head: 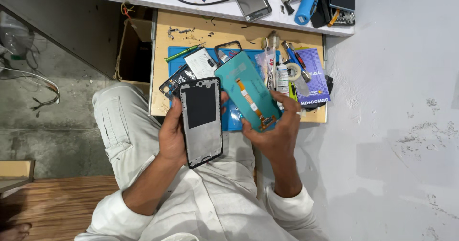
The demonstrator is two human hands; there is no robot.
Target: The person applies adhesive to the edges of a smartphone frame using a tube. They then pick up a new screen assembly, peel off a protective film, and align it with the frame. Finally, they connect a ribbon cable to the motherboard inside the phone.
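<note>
Head view: left hand [172, 138] grips a black rectangular phone frame [201, 121] by its left edge, above the lap. Right hand [275, 133] holds a teal display panel with orange flex strip [247, 92], tilted, over the blue work mat [234, 119] on the wooden board [162, 64].

The phone frame [201, 122] is black with a grey edge around a dark middle panel, and the screen panel [247, 92] beside it is teal with an orange ribbon cable [252, 103] running down its back. Under them lies a bright blue mat [233, 118] on the pale wooden table [162, 59], with a green screwdriver [182, 53] and a purple printed packet [313, 78]. The shirt [215, 207] and trousers [119, 126] are plain off-white, and the floor [392, 126] is whitish and scuffed.
</note>
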